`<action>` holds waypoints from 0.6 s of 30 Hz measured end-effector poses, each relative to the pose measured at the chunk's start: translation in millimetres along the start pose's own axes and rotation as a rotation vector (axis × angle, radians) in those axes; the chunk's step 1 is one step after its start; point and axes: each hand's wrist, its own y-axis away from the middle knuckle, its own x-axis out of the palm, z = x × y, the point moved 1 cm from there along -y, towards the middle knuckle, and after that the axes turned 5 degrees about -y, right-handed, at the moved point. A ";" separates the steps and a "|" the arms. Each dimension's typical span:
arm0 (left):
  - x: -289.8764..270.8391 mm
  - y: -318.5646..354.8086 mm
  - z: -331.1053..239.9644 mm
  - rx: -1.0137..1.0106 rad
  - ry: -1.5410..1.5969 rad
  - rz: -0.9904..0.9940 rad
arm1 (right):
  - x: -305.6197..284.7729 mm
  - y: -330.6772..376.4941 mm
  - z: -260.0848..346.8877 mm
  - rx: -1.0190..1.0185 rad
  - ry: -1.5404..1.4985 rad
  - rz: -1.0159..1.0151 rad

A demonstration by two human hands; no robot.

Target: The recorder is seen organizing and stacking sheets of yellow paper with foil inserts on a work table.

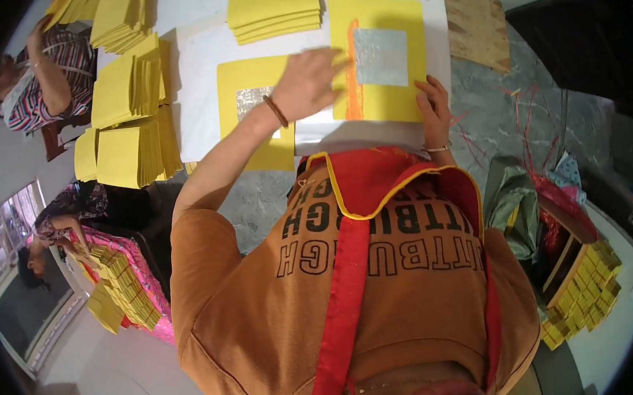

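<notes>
A yellow paper sheet (383, 105) with a shiny silver square (382, 58) lies on the white table in front of me. A ragged orange strip (353, 77) runs down it, left of the square. My left hand (312, 82) is over the sheet's left edge, fingers spread toward the orange strip; whether they touch it I cannot tell. At the sheet's right edge rests my right hand (435, 110), its fingers apart and partly on the paper. Below my left forearm lies another yellow sheet (269, 155) with a silver square (252, 99), partly covered.
A stack of yellow paper (274, 9) lies at the table's far side. More folded yellow stacks (125, 86) line the left edge. Two other people are at the left, one beside a pink box of yellow bundles (128, 284). Yellow bundles (587, 289) also stand at lower right.
</notes>
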 end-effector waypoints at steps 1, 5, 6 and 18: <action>1.5 1.9 -16.1 0.026 -0.023 0.150 | 3.0 -1.1 -3.4 0.007 -0.069 -0.029; 3.0 6.7 -25.7 0.086 -0.075 0.132 | 0.3 -2.5 1.9 0.009 -0.059 -0.011; 2.3 6.2 -26.6 0.084 -0.073 0.132 | 0.6 -3.0 4.2 0.042 -0.096 -0.015; -6.3 -8.6 -17.2 -0.167 0.503 0.233 | 0.1 -3.5 1.3 0.105 -0.135 -0.046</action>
